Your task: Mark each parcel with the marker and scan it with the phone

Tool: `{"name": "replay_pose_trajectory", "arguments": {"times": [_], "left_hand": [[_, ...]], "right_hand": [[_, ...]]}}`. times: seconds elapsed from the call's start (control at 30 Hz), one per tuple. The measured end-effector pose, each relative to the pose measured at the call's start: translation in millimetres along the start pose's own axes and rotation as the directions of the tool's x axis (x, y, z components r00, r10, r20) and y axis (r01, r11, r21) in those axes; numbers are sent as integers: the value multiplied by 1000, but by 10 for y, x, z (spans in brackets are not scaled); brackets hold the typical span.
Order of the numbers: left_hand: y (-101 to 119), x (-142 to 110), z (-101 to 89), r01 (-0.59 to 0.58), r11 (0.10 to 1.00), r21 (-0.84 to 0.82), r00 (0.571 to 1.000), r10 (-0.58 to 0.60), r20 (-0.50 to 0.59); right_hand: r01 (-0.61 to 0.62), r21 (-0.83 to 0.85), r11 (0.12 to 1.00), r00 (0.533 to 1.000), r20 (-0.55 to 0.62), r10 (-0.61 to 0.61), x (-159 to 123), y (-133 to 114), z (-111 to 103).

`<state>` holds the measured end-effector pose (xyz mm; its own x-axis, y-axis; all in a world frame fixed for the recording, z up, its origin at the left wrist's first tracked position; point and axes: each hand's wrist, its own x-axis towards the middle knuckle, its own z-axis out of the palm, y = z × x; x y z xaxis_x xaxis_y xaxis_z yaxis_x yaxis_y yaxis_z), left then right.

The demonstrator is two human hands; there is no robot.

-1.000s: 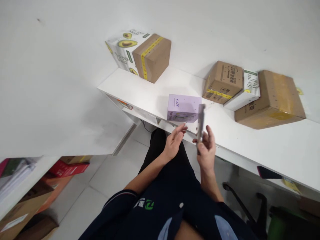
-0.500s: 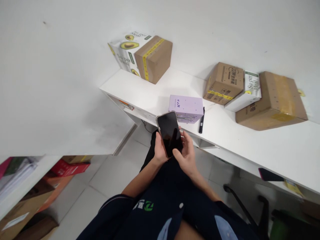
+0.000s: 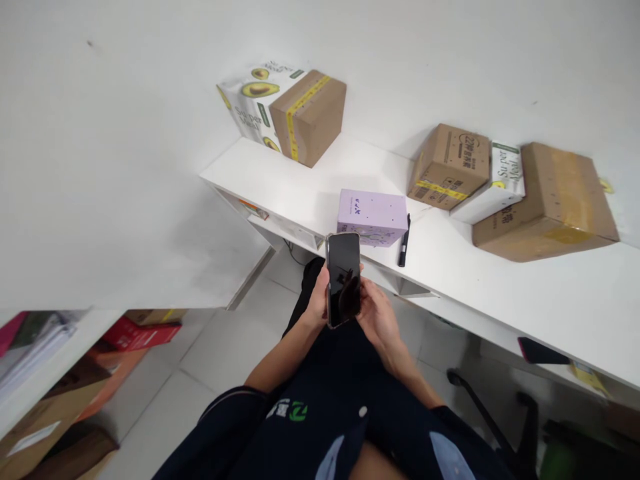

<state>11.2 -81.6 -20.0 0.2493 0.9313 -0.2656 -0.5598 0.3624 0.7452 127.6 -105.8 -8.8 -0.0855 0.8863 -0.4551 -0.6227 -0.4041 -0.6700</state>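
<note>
A smartphone (image 3: 343, 277) with a dark, reflective screen and a clear case edge is held upright in front of my body. My left hand (image 3: 319, 297) is closed round its left side, the thumb along the edge. At the phone's lower right edge, the curled fingers of my right hand (image 3: 377, 310) grip it; some of them are hidden behind it. Just beyond the phone's top, a lilac box (image 3: 373, 210) rests on the white desk (image 3: 505, 287). To the right of that box lies a black marker (image 3: 404, 241).
Against the wall stand a taped brown carton (image 3: 310, 120) and an avocado-print box (image 3: 250, 100). Farther right are a small carton (image 3: 447, 163), a white box (image 3: 506, 173) and a bigger carton (image 3: 545, 207). A shelf (image 3: 85, 333) with papers and boxes is at lower left.
The phone has turned more upright and shifted slightly down and right. My right thumb has come off the screen's lower part, and the right hand now sits at the phone's right edge.
</note>
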Motion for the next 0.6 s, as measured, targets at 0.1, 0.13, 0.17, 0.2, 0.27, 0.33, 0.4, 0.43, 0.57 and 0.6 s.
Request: {"name": "replay_pose_trajectory", "arguments": {"times": [0.1, 0.13, 0.17, 0.2, 0.27, 0.33, 0.4, 0.43, 0.57, 0.6], "left_hand": [[-28, 28, 11, -26, 999, -21, 999, 27, 21], [-38, 40, 14, -36, 999, -28, 999, 36, 28], [-47, 52, 18, -42, 999, -32, 999, 43, 34], [-53, 63, 24, -44, 999, -31, 998, 45, 38], [-57, 82, 46, -34, 999, -28, 998, 35, 45], [-54, 102, 83, -12, 999, -51, 998, 15, 56], [-56, 128, 125, 18, 996, -91, 997, -12, 72], [-64, 143, 142, 35, 994, -108, 997, -27, 72], [-162, 172, 155, 85, 988, -127, 993, -95, -69], [-200, 165, 150, 88, 988, -127, 986, -104, -128]], "right_hand": [[29, 11, 1000, 999, -26, -29, -3, -15, 1], [40, 7, 999, 998, -39, -40, -5, -18, 8], [53, -2, 999, 997, -53, -53, -6, -19, 16], [68, -10, 998, 995, -67, -68, -5, -19, 27], [102, -16, 995, 990, -100, -103, 3, -19, 47], [140, -14, 990, 978, -155, -140, 21, -22, 58], [179, -21, 984, 958, -225, -179, 44, -32, 58], [197, -33, 980, 947, -253, -199, 54, -40, 54], [253, -104, 962, 912, -306, -273, 88, -79, 36], [269, -119, 956, 902, -315, -294, 97, -86, 35]]}}
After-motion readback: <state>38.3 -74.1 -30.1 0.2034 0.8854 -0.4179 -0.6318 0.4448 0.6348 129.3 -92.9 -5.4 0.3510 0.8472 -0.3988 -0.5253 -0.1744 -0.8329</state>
